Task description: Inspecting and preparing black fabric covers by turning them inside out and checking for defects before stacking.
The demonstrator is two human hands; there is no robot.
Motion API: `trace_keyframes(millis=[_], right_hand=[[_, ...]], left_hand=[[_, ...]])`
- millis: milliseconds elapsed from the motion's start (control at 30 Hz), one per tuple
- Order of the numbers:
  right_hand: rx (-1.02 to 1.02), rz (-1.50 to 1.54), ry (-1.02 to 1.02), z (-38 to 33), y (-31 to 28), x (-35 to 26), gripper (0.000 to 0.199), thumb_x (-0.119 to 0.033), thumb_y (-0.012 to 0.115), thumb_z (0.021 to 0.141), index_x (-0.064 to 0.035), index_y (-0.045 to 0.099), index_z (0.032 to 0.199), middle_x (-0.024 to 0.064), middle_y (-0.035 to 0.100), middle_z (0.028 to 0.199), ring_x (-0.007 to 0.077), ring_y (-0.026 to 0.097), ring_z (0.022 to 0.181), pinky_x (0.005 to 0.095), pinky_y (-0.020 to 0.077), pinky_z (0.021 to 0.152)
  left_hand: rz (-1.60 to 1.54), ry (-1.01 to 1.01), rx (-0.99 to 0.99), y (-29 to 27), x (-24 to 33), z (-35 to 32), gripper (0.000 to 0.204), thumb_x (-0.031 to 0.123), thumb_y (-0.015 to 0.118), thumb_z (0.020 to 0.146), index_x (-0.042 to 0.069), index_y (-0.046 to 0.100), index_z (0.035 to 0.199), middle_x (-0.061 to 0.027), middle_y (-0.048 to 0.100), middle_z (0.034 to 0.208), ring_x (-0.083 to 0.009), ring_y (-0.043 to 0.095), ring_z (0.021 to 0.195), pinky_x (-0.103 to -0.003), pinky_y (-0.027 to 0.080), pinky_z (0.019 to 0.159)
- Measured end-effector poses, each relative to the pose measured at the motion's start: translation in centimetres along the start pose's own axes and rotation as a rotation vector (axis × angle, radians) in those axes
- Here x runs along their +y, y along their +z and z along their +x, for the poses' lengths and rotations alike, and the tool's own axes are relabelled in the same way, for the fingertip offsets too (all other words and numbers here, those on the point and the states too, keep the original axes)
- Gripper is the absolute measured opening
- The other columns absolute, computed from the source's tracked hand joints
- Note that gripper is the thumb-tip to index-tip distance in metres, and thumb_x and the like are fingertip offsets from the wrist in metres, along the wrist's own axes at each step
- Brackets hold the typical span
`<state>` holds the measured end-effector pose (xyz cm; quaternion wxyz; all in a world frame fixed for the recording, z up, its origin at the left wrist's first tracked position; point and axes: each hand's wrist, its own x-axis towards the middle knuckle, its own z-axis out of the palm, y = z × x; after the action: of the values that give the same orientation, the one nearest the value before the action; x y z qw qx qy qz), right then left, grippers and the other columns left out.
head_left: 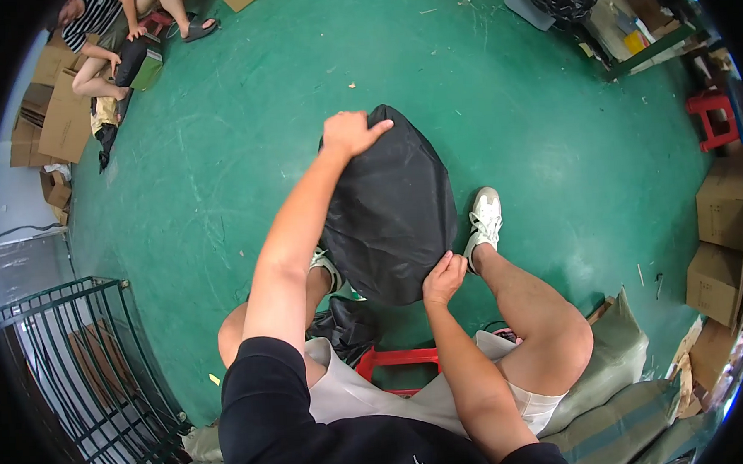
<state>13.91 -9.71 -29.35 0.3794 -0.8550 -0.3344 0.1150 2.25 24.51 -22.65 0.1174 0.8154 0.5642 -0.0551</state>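
A large, rounded black fabric cover [391, 202], taut and slightly creased, is held up in front of me between my knees. My left hand [349, 135] grips its far left edge, thumb lying over the top and the other fingers partly hidden. At the near right edge, my right hand [445, 278] is closed on the rim. Whatever lies inside or beneath the fabric cannot be seen. Below it, a crumpled black bag [342, 326] rests by my left leg.
A red stool [398, 357] is beneath me. Stuffed woven sacks [612, 420] lie behind at right, near cartons [713, 275]. A green metal rack [87, 360] stands at left. Another person [106, 44] sits far left, holding a black item. A second red stool [715, 120] is at right.
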Motion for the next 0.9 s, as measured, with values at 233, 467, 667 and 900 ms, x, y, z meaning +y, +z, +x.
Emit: trace_keyframes(millis=[233, 467, 667, 900], right_hand=[[-0.008, 0.04, 0.065, -0.2, -0.6, 0.5, 0.029, -0.019, 0.05, 0.099, 0.0042, 0.054, 0.082, 0.0207, 0.053, 0.089, 0.0407, 0.052, 0.085, 0.0475, 0.0426, 0.078], [-0.027, 0.067, 0.07, -0.9, -1.5, 0.1, 0.031, -0.022, 0.052, 0.099, 0.0053, 0.056, 0.085, 0.0216, 0.055, 0.093, 0.0411, 0.054, 0.088, 0.0473, 0.0432, 0.081], [-0.025, 0.027, 0.104, -0.4, -1.8, -0.8, 0.022, -0.019, 0.058, 0.094, 0.0022, 0.054, 0.091, 0.0202, 0.054, 0.092, 0.0404, 0.054, 0.091, 0.0485, 0.0416, 0.083], [0.065, -0.041, -0.317, 7.3, -0.7, -8.9, 0.042, -0.01, 0.066, 0.079, -0.0017, 0.054, 0.118, 0.0193, 0.051, 0.131, 0.0407, 0.045, 0.124, 0.0515, 0.0341, 0.104]], left_hand=[[0.052, 0.04, 0.191, 1.3, 0.2, -1.6, 0.073, 0.069, 0.04, 0.091, 0.002, 0.068, 0.101, -0.0176, 0.069, 0.103, -0.0327, 0.063, 0.105, -0.045, 0.045, 0.094], [-0.132, -0.032, 0.447, 2.0, 1.1, -5.3, 0.075, 0.058, 0.051, 0.09, 0.002, 0.048, 0.138, -0.0199, 0.042, 0.148, -0.0348, 0.033, 0.141, -0.05, 0.02, 0.118], [-0.104, -0.037, 0.362, 5.7, 3.1, -11.5, 0.084, 0.056, 0.047, 0.093, 0.001, 0.025, 0.152, -0.0181, 0.018, 0.16, -0.0316, 0.014, 0.149, -0.048, 0.008, 0.121], [-0.116, -0.066, 0.3, 7.1, 4.5, -15.9, 0.083, 0.051, 0.049, 0.094, -0.001, 0.021, 0.152, -0.0184, 0.017, 0.161, -0.0317, 0.014, 0.15, -0.048, 0.01, 0.121]])
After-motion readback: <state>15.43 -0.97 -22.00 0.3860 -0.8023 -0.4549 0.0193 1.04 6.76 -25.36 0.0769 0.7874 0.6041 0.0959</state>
